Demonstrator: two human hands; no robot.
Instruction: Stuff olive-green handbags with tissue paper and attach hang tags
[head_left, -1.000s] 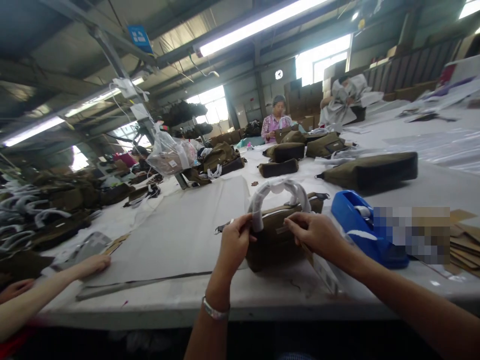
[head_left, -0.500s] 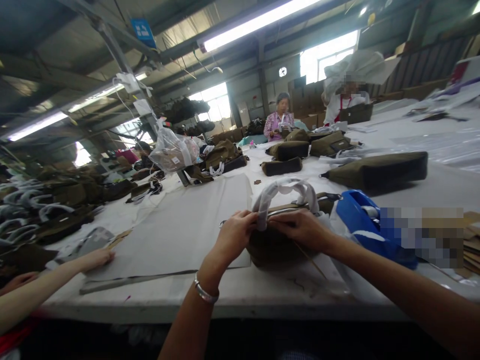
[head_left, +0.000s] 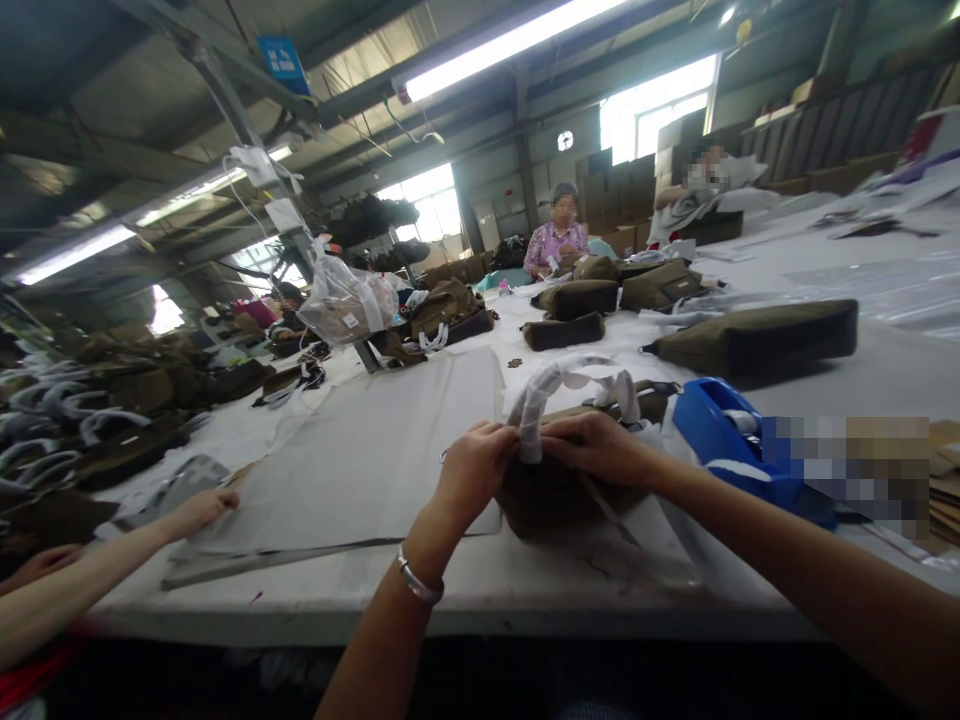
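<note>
Our left hand [head_left: 474,468] and right hand [head_left: 604,447] pinch the brown bag [head_left: 541,502] along its top edge, astride one wrapped handle [head_left: 531,425] end.

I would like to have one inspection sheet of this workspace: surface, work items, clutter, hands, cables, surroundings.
Surface: white-covered table, large pale sheets lying left of the bag.
Work items: olive handbag, white-wrapped handle standing up.
Clutter: blue plastic object and brown cardboard pieces at right; more olive bags beyond.
Hands: left hand and right hand pinch the bag's top beside the handle; exact fingertip contact is hidden.
Cables: thin wires hang from the ceiling; on the table, nothing seen for certain.
Surroundings: another person's hand at left on the pale sheets' edge; person in floral top across the table.
</note>
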